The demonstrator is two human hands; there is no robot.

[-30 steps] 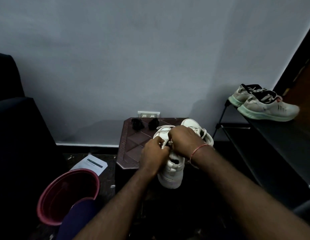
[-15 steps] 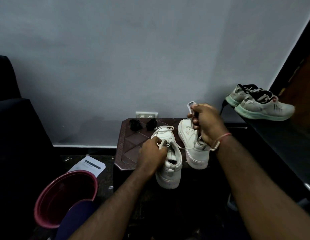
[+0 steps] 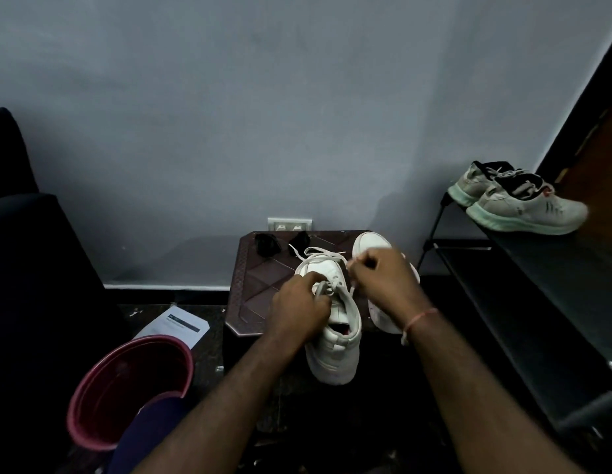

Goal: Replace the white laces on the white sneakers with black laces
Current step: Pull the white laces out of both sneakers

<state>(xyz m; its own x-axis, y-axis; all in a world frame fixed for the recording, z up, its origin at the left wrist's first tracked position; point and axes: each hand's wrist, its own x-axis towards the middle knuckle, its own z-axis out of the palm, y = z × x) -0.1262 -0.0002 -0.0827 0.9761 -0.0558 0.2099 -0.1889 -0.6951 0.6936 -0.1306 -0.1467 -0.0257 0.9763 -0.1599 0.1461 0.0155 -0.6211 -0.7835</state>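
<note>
White lace point(image 3: 317, 252), judged limp and light, is pinched by the right grip point(image 3: 380, 278); the sneaker point(image 3: 339, 340) is clasped at its eyelets by the left grip point(image 3: 303, 302).

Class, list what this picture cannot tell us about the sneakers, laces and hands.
- Head view: left hand covers the eyelets of the near sneaker; how far it is unlaced is hidden.
- Head view: right hand hides the lacing of the far sneaker.
- Head view: black bundles too dark and small to identify.
</note>
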